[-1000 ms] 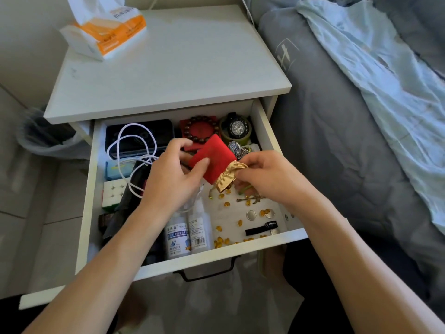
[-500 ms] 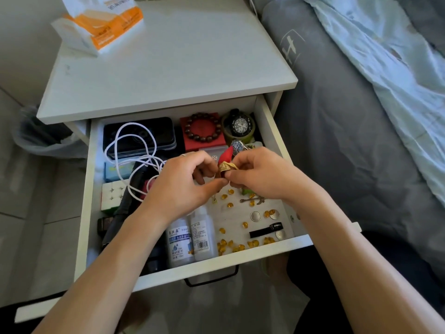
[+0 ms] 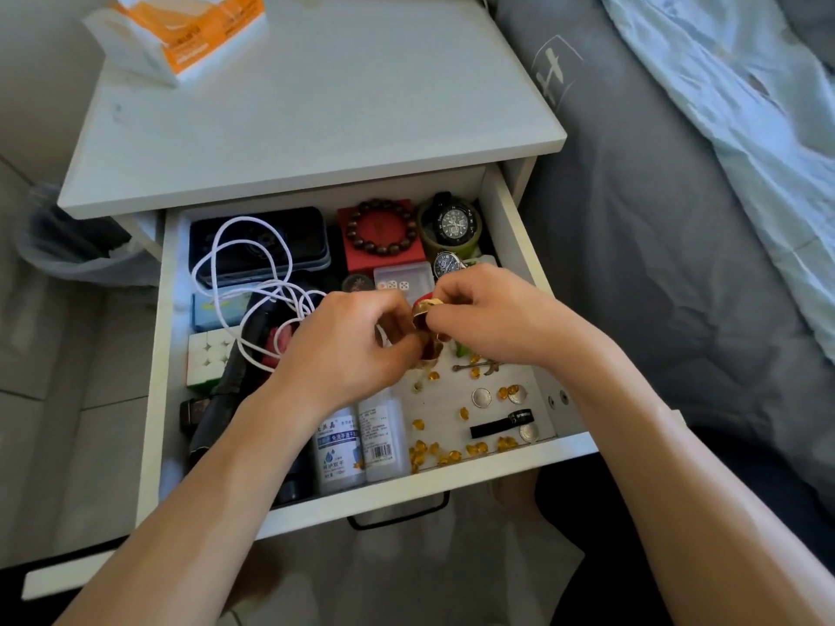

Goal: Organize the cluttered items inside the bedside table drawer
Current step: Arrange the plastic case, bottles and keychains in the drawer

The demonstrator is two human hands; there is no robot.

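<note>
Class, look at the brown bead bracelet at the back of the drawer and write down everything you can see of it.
The bead bracelet is a closed ring of round, dark reddish-brown beads, glossy, perhaps polished wood. It lies flat and roughly circular on top of a red box near the back of the drawer, and a faint dark mark on the box shows inside the ring. A black watch lies to its right and a dark case to its left. Neither hand touches it.

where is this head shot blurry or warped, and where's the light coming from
Head view: both hands, left hand and right hand, look slightly soft around the red and gold pouch; wide-angle bending curves the drawer edges; daylight brightens the tabletop and the light blue sheet, with shade under the tabletop's overhang.
</note>
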